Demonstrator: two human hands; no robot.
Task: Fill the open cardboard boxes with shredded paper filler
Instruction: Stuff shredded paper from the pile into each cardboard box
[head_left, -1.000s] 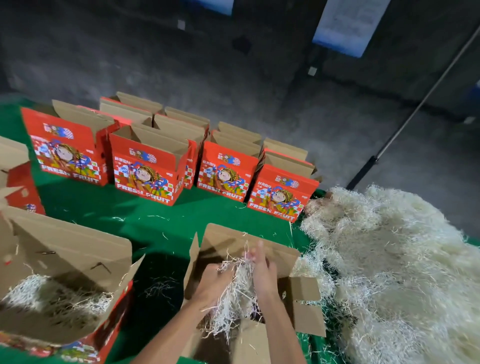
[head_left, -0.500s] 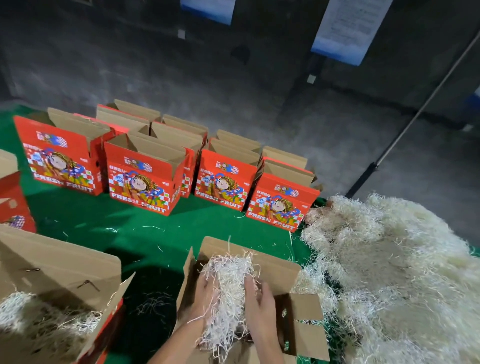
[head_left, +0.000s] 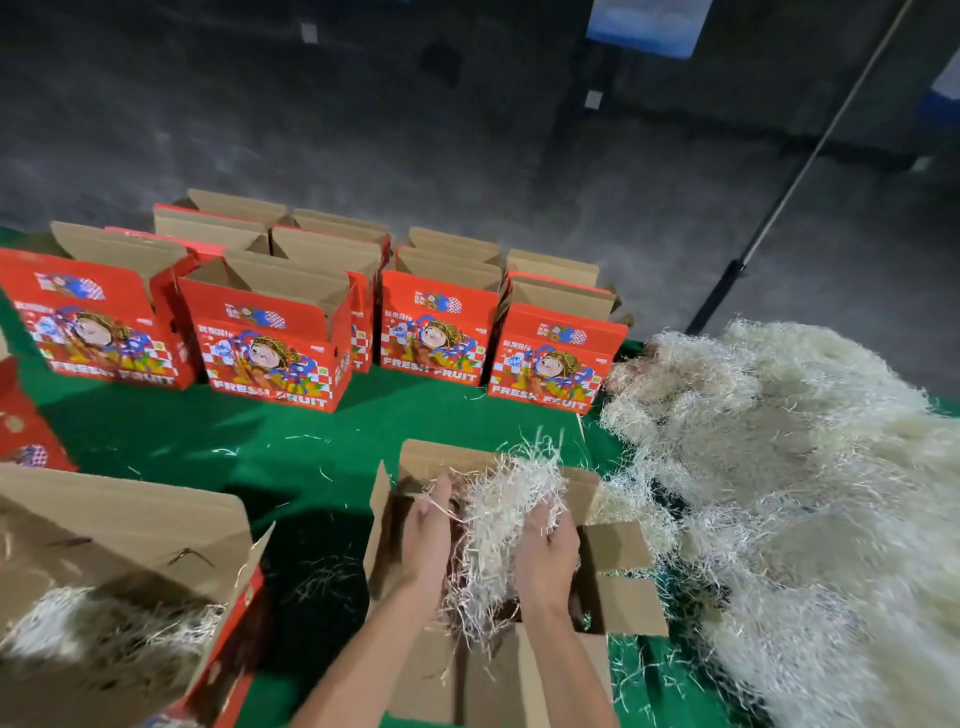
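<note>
An open cardboard box (head_left: 621, 603) stands in front of me on the green table. A wad of pale shredded paper (head_left: 498, 525) sits between both hands over its opening. My left hand (head_left: 427, 535) lies against the wad's left side with fingers nearly straight. My right hand (head_left: 545, 551) cups the right side, fingertips buried in the strands. A large heap of shredded paper (head_left: 789, 493) covers the table to the right. At the left stands another open box (head_left: 124, 525) with filler inside.
Several red "FRESH FRUIT" boxes (head_left: 270, 343) with open flaps stand in rows at the table's far side. Part of a red box (head_left: 26, 431) shows at the left edge. Loose strands lie on the green cloth (head_left: 291, 447). A pole (head_left: 779, 208) leans beyond the table.
Both hands have spread apart and sunk with the wad toward the box opening. The camera has moved closer and tilted down a little.
</note>
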